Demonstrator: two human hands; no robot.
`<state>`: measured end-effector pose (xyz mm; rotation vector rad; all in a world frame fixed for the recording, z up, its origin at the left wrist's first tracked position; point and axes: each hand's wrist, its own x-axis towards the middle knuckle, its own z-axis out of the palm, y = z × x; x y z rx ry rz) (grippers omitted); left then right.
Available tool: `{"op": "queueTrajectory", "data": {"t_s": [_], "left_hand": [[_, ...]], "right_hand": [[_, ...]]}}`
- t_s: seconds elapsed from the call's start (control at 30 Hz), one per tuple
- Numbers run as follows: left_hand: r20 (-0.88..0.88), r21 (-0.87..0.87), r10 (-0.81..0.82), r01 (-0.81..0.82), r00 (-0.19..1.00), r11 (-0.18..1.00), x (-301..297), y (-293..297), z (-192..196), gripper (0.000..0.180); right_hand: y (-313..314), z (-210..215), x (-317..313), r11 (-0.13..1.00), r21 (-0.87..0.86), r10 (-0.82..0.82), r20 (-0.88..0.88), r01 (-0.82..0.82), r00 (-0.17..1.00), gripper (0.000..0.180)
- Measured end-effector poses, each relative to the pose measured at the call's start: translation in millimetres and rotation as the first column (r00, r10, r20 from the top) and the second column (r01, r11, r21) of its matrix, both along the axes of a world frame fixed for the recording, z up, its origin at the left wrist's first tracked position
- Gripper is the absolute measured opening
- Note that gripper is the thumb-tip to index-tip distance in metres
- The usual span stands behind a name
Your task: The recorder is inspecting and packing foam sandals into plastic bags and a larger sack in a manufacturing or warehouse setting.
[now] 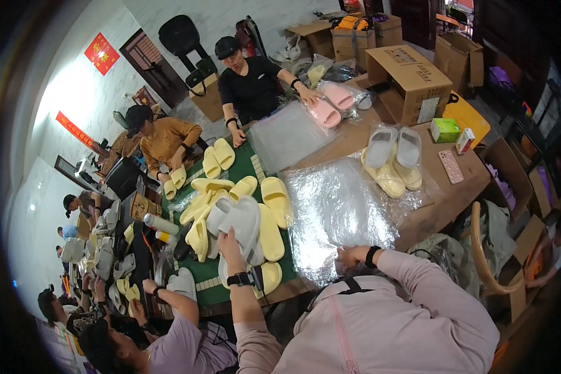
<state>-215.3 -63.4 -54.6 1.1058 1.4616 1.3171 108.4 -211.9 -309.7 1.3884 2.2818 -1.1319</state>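
Note:
My left hand (230,244) reaches to a pair of grey slippers (242,218) on top of the pile, its fingers closed at their near edge. Around and under that pair lie several pale yellow slippers (270,234) on a green table mat (240,163). My right hand (353,256) is at the near edge of a stack of clear plastic bags (333,202), with its fingers pressed together on the film. Beyond it, grey slippers (381,146) and yellow slippers (383,179) lie on clear plastic.
Across the table a person in black (255,87) touches bagged pink slippers (324,113) beside more clear bags (290,137). An open carton (408,78), green box (444,129) and phone (450,167) occupy the right. Other people handle slippers at left. A curved chair arm (478,249) stands at right.

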Motion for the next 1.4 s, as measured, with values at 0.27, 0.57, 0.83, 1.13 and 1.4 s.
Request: {"op": "queueTrajectory", "data": {"t_s": [0.27, 0.57, 0.83, 1.13, 1.4], "left_hand": [[0.303, 0.005, -0.177, 0.184, 0.936, 0.983, 119, -40, 61, 0.022], [-0.148, -0.092, -0.859, 0.858, 0.489, 0.505, 170, -78, 32, 0.049], [-0.583, -0.278, -0.730, 0.757, 0.356, 0.591, 136, -80, -77, 0.048], [-0.718, -0.565, -0.690, 0.657, -0.093, 0.499, 106, -120, -170, 0.057], [-0.837, -0.516, -0.461, 0.703, -0.293, 0.490, 107, -139, -175, 0.057]], "right_hand": [[7, 23, -9, 0.989, -0.082, 0.122, 0.035, -0.119, 0.992, 0.071], [9, -43, 2, 0.975, -0.221, -0.002, -0.085, -0.017, 0.996, 0.069], [10, -35, 0, 0.861, 0.375, 0.346, 0.065, -0.344, 0.936, 0.043], [-3, 160, -13, 0.979, -0.005, -0.170, -0.567, 0.203, 0.806, 0.039], [30, 125, 2, 0.816, 0.163, -0.528, -0.184, 0.555, 0.829, 0.058]]}}
